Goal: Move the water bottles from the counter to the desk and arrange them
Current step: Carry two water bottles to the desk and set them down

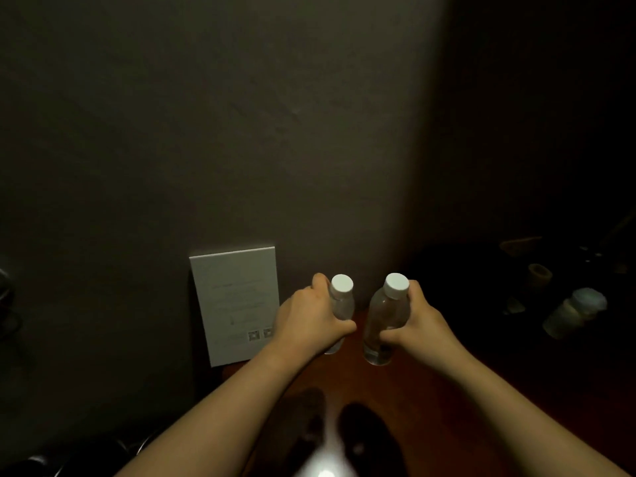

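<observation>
Watch the gap: your left hand [311,320] is wrapped around the left bottle [340,304] and your right hand [418,321] around the right bottle [380,325], both low over the reddish desk [406,397] by the wall, close together. They could knock each other, or the left one could clip the white card [235,304] leaning just beside it. Both bottles are clear, white-capped, upright, slightly tilted; whether their bases touch the desk I cannot tell.

Two bare forearms, no sleeves, no watch or rings visible. Left hand [309,321] and right hand [418,321] both uncovered, short nails, dimly lit from above.
</observation>
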Motion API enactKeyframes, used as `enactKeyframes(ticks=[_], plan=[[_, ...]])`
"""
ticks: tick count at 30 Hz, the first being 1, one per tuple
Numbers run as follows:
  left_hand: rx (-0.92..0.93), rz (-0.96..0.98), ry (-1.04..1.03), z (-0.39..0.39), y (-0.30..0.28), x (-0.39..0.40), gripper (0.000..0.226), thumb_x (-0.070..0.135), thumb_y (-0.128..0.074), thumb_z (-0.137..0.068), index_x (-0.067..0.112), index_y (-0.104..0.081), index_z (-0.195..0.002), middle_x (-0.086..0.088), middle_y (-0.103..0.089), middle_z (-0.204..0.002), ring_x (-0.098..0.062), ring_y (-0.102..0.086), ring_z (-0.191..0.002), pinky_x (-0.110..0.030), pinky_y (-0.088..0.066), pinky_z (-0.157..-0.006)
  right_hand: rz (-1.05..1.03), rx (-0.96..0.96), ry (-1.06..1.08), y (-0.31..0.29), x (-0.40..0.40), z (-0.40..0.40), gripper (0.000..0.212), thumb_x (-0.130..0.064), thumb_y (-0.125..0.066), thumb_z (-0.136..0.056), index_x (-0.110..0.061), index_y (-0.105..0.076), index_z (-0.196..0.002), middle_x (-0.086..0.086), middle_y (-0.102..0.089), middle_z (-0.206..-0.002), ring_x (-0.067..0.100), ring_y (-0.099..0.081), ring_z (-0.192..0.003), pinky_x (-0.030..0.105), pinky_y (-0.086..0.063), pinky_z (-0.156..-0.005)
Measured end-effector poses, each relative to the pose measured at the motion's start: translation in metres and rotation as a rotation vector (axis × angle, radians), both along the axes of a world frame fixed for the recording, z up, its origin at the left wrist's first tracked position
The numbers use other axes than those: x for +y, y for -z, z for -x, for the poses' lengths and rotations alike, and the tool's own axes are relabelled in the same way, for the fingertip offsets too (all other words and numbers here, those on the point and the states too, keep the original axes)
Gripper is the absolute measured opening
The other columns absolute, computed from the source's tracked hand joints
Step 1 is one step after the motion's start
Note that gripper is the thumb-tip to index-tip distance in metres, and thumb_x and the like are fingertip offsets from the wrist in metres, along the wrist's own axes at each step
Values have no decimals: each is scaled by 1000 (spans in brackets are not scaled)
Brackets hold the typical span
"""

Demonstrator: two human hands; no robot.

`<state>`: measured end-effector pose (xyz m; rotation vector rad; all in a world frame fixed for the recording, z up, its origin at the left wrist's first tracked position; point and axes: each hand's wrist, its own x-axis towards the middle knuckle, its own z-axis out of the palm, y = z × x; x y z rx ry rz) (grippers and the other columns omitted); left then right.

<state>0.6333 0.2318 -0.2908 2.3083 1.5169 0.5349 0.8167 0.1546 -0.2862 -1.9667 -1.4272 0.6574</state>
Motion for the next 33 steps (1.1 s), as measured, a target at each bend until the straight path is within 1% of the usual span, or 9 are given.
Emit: enactKeyframes(ticks=[3,7,12,15,20,25,28,30,33], plan=[[-18,48,-65,-25,20,21,59,53,-74,-67,26,-31,-97,-1,-61,-94,-25,-62,-89,-33,-42,-64,24,12,-43,18,34,-26,68,-16,-81,-62,-33,-39,-113,-6,-64,-94,18,-65,-89,33,-52,-71],[-44,123,-149,-57,48,50,58,48,-74,-66,20,-38,-102,-6,-65,-99,-29,-64,-93,-38,-53,-73,74,23,-117,44,78,-53,67,-17,-80,-62,-36,-37,-111,-9,-63,-92,14,-63,-86,28,-48,-67],[-12,171,-241,-81,80,84,59,46,-74,-69,16,-42,-109,-6,-65,-101,-29,-62,-97,-33,-47,-70,135,68,-173,76,124,-69,67,-18,-78,-64,-39,-36,-111,-15,-61,-86,-2,-59,-76,19,-47,-61],[-44,215,-267,-89,104,102,57,47,-74,-68,18,-43,-106,-5,-67,-101,-27,-64,-94,-31,-47,-69,162,99,-184,101,146,-76,66,-20,-79,-66,-41,-36,-111,-15,-62,-87,-5,-58,-76,17,-46,-60],[-69,225,-252,-109,144,111,52,49,-72,-68,20,-46,-103,-3,-67,-100,-29,-67,-91,-35,-52,-69,223,130,-158,145,171,-92,68,-27,-81,-65,-45,-37,-113,-13,-64,-94,3,-62,-84,22,-47,-65],[-59,216,-231,-131,170,116,52,47,-72,-74,17,-49,-109,-5,-65,-109,-30,-64,-100,-37,-51,-76,252,113,-143,175,181,-111,70,-21,-83,-64,-44,-37,-112,-13,-64,-93,4,-62,-83,19,-46,-64],[-64,215,-238,-141,179,121,50,40,-71,-77,15,-49,-114,-7,-64,-111,-29,-63,-102,-37,-50,-79,261,117,-133,188,186,-119,70,-25,-84,-64,-43,-38,-114,-12,-64,-97,12,-63,-89,25,-46,-69],[-73,224,-263,-147,185,126,50,37,-71,-76,14,-48,-115,-9,-65,-109,-31,-64,-100,-37,-50,-79,268,119,-139,196,189,-123,70,-24,-84,-65,-40,-39,-117,-8,-64,-101,14,-63,-92,27,-47,-74],[-118,221,-294,-150,193,131,49,34,-73,-74,16,-44,-110,-10,-66,-102,-33,-65,-94,-38,-51,-74,270,123,-154,204,192,-124,68,-20,-82,-66,-40,-38,-115,-6,-63,-102,15,-63,-91,26,-46,-74]])
